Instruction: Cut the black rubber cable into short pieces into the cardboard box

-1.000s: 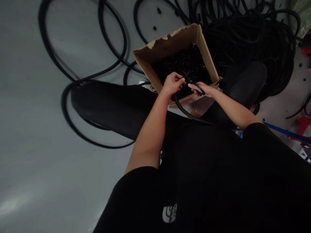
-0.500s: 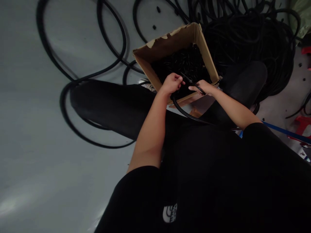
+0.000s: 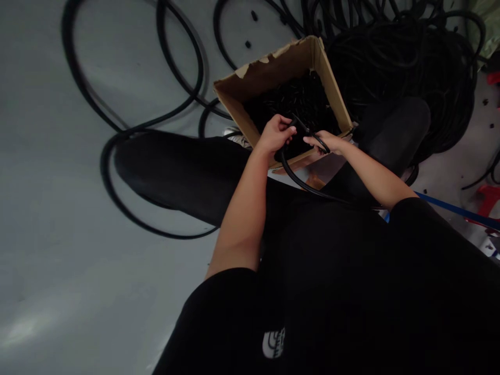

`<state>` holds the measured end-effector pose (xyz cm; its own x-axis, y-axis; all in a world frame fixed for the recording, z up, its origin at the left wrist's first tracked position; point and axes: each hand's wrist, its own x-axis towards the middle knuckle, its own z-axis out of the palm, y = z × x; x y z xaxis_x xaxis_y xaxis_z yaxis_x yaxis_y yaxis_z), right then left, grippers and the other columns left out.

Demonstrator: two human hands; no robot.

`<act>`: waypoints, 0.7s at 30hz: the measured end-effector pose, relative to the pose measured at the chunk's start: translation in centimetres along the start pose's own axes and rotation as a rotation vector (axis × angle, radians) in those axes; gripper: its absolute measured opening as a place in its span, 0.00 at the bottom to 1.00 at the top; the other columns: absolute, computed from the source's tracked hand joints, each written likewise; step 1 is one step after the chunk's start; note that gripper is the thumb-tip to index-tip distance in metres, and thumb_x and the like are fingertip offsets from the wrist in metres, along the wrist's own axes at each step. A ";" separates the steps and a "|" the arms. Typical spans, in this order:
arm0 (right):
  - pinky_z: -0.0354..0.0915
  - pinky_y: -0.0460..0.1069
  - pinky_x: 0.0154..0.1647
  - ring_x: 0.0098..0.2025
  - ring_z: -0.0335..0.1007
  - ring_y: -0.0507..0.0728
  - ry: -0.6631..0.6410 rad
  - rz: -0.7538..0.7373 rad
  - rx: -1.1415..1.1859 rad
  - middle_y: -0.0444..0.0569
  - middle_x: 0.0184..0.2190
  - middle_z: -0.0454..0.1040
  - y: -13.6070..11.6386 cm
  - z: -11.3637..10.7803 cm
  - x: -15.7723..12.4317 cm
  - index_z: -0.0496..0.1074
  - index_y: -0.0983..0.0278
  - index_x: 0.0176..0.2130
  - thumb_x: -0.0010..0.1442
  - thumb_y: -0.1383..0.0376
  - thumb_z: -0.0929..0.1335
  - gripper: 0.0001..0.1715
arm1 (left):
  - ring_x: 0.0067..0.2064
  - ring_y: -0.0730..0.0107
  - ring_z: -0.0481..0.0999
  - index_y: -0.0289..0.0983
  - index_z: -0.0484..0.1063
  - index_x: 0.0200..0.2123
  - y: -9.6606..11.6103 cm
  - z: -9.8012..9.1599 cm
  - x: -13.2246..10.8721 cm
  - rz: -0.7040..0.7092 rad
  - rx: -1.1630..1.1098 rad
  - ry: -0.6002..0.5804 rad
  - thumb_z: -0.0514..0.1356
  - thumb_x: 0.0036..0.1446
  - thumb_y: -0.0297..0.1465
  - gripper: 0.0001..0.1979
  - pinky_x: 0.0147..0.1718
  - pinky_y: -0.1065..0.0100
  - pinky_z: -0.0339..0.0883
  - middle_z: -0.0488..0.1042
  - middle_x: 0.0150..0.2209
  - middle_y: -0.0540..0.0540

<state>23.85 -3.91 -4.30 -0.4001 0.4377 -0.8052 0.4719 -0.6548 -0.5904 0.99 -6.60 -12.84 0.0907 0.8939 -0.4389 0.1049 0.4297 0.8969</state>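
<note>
Black flexible tubing [image 3: 297, 182] gripped in the closed left hand [image 3: 275, 134] and pinched between the fingers of the right hand [image 3: 326, 141], both over a cardboard box [image 3: 273, 65] of short black pieces [image 3: 291, 99], kept between the knees [image 3: 394, 125] for easy reach

A workshop: coiled black tubing [image 3: 406, 67] heaped on a grey floor [image 3: 58, 234] beside a cardboard box [image 3: 273, 65] of black fittings [image 3: 292, 99].
</note>
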 end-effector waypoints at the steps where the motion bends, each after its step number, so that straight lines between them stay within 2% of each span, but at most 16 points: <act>1: 0.62 0.42 0.19 0.19 0.65 0.49 0.013 0.013 -0.019 0.37 0.19 0.67 -0.1 0.1 -0.1 0.69 0.60 0.37 0.74 0.45 0.88 0.36 | 0.36 0.64 0.82 0.44 0.69 0.47 -0.2 0.0 0.1 0.006 -0.008 0.004 0.81 0.68 0.38 0.23 0.39 0.64 0.82 0.81 0.36 0.49; 5: 0.67 0.41 0.23 0.22 0.69 0.49 -0.029 0.012 -0.049 0.38 0.22 0.68 0.0 0.1 -0.3 0.69 0.60 0.37 0.74 0.42 0.87 0.37 | 0.41 0.57 0.88 0.43 0.69 0.48 -0.9 0.1 0.4 0.016 -0.018 0.026 0.84 0.67 0.43 0.26 0.44 0.58 0.86 0.81 0.37 0.47; 10: 0.67 0.41 0.24 0.24 0.69 0.49 -0.038 0.007 -0.084 0.39 0.22 0.69 0.3 0.0 -0.1 0.69 0.61 0.36 0.76 0.40 0.85 0.38 | 0.38 0.58 0.87 0.44 0.69 0.48 -0.4 0.5 0.1 0.046 -0.001 0.030 0.85 0.66 0.53 0.32 0.40 0.59 0.87 0.79 0.34 0.50; 17: 0.67 0.42 0.26 0.24 0.68 0.49 -0.071 0.001 -0.133 0.39 0.23 0.68 0.3 -0.2 0.0 0.69 0.61 0.35 0.74 0.38 0.85 0.40 | 0.41 0.55 0.88 0.43 0.71 0.50 1.1 0.9 -0.7 0.052 0.012 0.020 0.82 0.66 0.39 0.24 0.44 0.54 0.89 0.77 0.34 0.50; 21: 0.67 0.42 0.26 0.25 0.67 0.49 -0.063 0.022 -0.177 0.39 0.25 0.69 0.0 -0.3 -0.2 0.70 0.62 0.36 0.76 0.37 0.84 0.39 | 0.40 0.58 0.86 0.43 0.71 0.50 0.6 0.8 -0.4 0.061 0.017 0.028 0.81 0.66 0.38 0.22 0.44 0.55 0.88 0.76 0.34 0.51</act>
<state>24.15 -3.84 -4.11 -0.4340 0.3814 -0.8162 0.6100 -0.5423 -0.5778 1.85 -6.81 -12.12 0.0699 0.9218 -0.3812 0.1167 0.3720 0.9209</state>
